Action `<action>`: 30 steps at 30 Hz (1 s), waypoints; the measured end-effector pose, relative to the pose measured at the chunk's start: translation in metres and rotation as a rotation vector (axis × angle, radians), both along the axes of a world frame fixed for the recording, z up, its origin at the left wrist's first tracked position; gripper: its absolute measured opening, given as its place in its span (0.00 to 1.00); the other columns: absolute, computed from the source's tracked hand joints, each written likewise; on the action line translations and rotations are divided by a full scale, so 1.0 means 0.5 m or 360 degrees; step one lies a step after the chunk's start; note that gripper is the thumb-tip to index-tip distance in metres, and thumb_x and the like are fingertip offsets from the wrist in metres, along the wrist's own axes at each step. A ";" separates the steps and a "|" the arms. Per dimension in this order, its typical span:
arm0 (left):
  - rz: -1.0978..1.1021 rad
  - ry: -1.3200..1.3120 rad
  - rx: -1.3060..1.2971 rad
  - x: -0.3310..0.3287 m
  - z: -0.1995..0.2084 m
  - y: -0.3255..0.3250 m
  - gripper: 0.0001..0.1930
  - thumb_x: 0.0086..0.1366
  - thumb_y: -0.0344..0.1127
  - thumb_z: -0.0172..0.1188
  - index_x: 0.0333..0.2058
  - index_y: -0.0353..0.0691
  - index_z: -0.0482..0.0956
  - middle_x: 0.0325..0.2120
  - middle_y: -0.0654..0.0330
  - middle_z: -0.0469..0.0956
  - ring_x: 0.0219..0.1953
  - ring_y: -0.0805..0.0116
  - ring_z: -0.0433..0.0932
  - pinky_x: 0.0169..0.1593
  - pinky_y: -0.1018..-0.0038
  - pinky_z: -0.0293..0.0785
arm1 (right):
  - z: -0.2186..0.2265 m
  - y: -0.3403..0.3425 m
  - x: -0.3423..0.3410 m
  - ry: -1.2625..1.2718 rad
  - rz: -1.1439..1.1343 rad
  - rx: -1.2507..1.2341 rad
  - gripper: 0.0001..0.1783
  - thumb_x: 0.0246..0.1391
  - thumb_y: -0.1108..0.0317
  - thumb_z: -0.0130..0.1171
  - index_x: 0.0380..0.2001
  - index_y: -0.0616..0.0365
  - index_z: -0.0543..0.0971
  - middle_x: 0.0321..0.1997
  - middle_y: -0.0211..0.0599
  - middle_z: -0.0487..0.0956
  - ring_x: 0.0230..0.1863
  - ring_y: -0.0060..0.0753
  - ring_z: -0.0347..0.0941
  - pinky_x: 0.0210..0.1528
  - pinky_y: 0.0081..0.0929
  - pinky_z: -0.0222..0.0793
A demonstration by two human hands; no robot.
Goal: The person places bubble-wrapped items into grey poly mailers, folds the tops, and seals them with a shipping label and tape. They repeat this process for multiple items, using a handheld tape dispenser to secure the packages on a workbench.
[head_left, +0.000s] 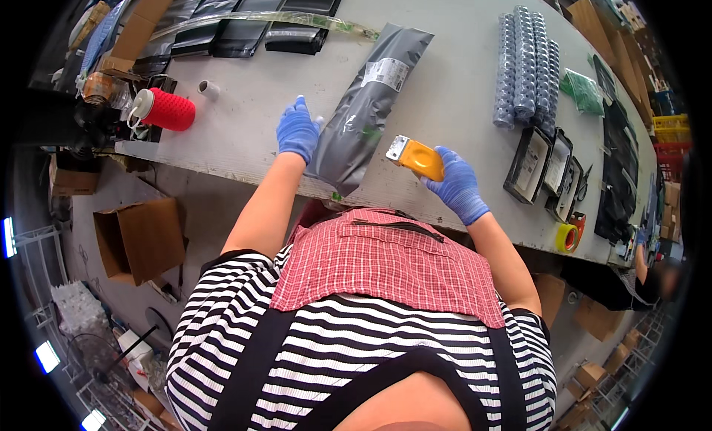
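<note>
A long grey plastic mailing bag (354, 123), bulging with something inside, lies slantwise on the table in front of me. A white printed label (387, 73) is stuck near its far end. At the bag's left edge is my left hand (298, 130) in a blue glove, fingers apart and holding nothing; whether its thumb touches the bag I cannot tell. To the right of the bag, my right hand (454, 185), also gloved in blue, grips a yellow-orange hand tool (421, 159) with a silver metal end. That metal end points left, toward the bag.
A red bottle (169, 110) stands at the left beside a small white roll (208, 89). Black plastic bags (297, 30) lie at the back left. On the right are bubble-wrap rolls (525, 60), open black boxes (528, 165) and a yellow tape roll (567, 238). Another person works at far right.
</note>
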State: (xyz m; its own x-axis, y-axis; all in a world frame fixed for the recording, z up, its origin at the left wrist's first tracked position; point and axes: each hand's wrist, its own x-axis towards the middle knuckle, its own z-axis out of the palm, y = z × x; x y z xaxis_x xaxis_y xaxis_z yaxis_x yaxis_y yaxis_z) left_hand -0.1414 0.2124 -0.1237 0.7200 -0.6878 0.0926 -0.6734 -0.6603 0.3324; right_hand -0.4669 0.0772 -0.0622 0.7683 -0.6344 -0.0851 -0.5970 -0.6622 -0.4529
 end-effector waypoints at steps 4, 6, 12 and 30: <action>-0.0781 0.0192 0.0292 -0.147 0.125 -0.007 0.39 0.55 0.44 0.68 0.63 0.37 0.63 0.53 0.41 0.71 0.55 0.45 0.71 0.59 0.60 0.69 | -0.020 0.001 -0.012 0.0146 -0.0050 0.0039 0.38 0.40 0.56 0.75 0.54 0.62 0.72 0.48 0.52 0.78 0.50 0.52 0.75 0.53 0.40 0.72; -0.0680 0.0049 0.0258 -0.179 0.060 0.011 0.42 0.55 0.42 0.68 0.65 0.36 0.59 0.54 0.44 0.72 0.53 0.50 0.73 0.57 0.62 0.70 | -0.019 -0.004 -0.011 0.0162 -0.0029 0.0014 0.39 0.41 0.55 0.74 0.54 0.62 0.72 0.49 0.52 0.78 0.50 0.52 0.76 0.53 0.39 0.72; -0.0423 0.2616 -0.0469 0.041 0.040 0.007 0.39 0.59 0.36 0.59 0.66 0.32 0.54 0.47 0.49 0.77 0.51 0.58 0.76 0.55 0.70 0.73 | 0.019 0.005 0.144 -0.0178 -0.0052 0.0313 0.39 0.44 0.51 0.72 0.56 0.61 0.71 0.49 0.52 0.78 0.50 0.52 0.76 0.53 0.39 0.72; -0.0565 0.1164 0.0057 0.048 0.006 0.005 0.42 0.60 0.46 0.65 0.68 0.37 0.55 0.58 0.47 0.70 0.59 0.60 0.70 0.58 0.66 0.68 | -0.007 0.017 0.060 0.0106 0.0193 0.0044 0.42 0.49 0.54 0.68 0.67 0.39 0.64 0.37 0.45 0.75 0.39 0.47 0.75 0.43 0.39 0.73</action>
